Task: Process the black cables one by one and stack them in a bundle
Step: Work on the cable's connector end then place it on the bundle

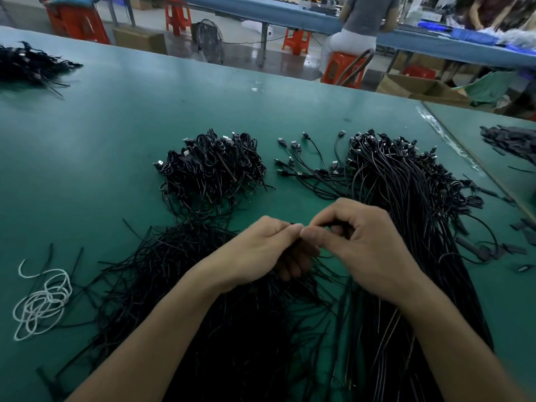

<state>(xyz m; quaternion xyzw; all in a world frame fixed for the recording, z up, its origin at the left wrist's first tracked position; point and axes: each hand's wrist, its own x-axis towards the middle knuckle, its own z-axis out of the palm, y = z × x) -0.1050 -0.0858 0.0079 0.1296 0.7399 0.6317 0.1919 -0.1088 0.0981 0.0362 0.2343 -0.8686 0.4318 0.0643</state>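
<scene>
Our fingertips meet at the centre, thumbs and forefingers of both hands pinching one black cable, the other fingers curled under. We judge a single cable is being worked. Next it must be finished and laid on the bundle at eleven o'clock. Left hand and right hand hover knuckles-up, forearms entering from seven and five. Loose cables lie at two o'clock.
</scene>
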